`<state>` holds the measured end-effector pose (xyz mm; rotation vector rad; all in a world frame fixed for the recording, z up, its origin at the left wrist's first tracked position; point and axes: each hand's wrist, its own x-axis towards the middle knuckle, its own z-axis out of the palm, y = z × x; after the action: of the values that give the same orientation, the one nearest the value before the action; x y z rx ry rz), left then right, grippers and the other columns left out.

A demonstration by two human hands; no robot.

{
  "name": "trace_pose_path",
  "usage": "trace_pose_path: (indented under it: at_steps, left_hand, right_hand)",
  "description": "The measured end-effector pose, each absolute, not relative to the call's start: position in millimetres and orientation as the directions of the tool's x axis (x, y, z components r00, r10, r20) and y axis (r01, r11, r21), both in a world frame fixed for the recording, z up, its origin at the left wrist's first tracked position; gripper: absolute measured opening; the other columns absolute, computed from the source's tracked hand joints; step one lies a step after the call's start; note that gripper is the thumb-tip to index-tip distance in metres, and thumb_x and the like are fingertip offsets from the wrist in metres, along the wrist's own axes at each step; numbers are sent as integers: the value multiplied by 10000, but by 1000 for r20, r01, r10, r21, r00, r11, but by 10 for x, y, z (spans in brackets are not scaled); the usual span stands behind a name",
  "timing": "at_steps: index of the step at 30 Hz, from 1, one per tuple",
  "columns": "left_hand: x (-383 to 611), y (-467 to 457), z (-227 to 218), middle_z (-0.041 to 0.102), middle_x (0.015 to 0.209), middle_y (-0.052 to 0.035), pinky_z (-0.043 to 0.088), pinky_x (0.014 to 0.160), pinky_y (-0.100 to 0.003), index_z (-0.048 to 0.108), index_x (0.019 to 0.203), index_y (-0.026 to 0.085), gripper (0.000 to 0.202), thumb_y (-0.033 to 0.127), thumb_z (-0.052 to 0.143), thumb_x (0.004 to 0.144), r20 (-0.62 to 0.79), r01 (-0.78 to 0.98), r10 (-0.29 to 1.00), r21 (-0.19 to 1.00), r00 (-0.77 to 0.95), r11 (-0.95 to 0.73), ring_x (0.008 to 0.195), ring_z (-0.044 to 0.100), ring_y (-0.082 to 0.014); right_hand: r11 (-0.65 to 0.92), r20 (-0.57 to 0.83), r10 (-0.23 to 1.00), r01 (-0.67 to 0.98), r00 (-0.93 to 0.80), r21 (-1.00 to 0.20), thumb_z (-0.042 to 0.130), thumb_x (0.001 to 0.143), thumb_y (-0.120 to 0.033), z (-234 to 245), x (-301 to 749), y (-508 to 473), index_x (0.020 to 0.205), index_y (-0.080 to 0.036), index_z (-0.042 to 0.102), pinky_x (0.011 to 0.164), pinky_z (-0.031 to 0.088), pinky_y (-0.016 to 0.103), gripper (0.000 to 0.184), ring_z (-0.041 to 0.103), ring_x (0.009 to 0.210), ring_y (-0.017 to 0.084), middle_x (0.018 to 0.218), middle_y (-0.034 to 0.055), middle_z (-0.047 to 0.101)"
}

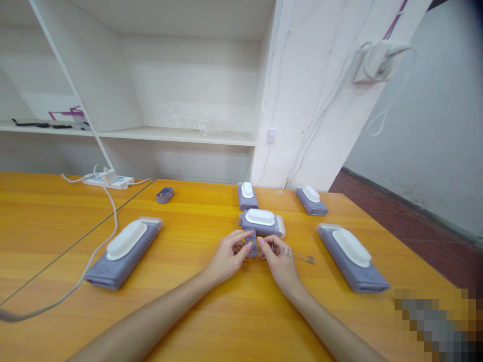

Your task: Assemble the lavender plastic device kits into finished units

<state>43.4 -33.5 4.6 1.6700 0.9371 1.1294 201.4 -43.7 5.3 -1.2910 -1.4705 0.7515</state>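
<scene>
My left hand (225, 256) pinches a small grey-purple plastic end cap (249, 234) between thumb and fingers, its open hollow side showing. Close on its right, my right hand (281, 264) has its fingers closed on a metal coil spring (296, 255). The spring's free length sticks out to the right, over the table. Whether the spring's near end touches the cap is hidden by the fingers. Just beyond both hands lies a grey-purple plastic housing (266, 230) with a white bristled brush head (260, 216) on top.
Similar housings lie around: a left one (113, 269), a right one (362, 279), and two at the back (248, 203) (316, 207). Another small cap (164, 195) sits back left. A white cable (113, 211) runs from a power strip (121, 182) across the wooden table (241, 322).
</scene>
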Motion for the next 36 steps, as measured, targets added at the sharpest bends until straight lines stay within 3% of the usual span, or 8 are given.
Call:
trace_pose_path:
  at_steps: [16,24,31,36]
  left_hand:
    - [437,-325,27,542,1014,-79,468,606,-214,572,1165,205,371,348,540,824,282,126,911,935,302,-331,723,537,-107]
    - [441,-328,1,543,1086,-98,477,560,-194,549,1193,188,383,324,507,838,269,85,905,946,330,-313,689,555,-93]
    - [432,-287,-34,569,1103,-92,486,551,-189,579,1156,199,361,236,509,804,258,88,926,952,277,-292,686,573,-97]
    - [418,-280,-39,633,862,-61,470,520,-197,473,1258,186,460,241,518,803,212,56,943,971,256,-233,567,556,-85]
  right_hand:
    - [243,264,964,340,16,-909,521,817,-460,92,2014,-444,662,-177,565,552,396,251,325,534,549,137,558,-15,571]
    - [273,294,956,330,14,-904,569,772,-462,100,1985,-432,635,-173,576,511,404,238,320,516,538,130,561,-6,577]
    - [267,272,962,247,-11,-932,651,713,-391,69,1960,-457,961,-178,623,540,455,250,328,574,604,150,704,18,640]
    - [337,326,941,302,-89,-892,614,740,-299,36,1978,-439,879,-180,656,591,479,277,187,599,650,164,798,41,674]
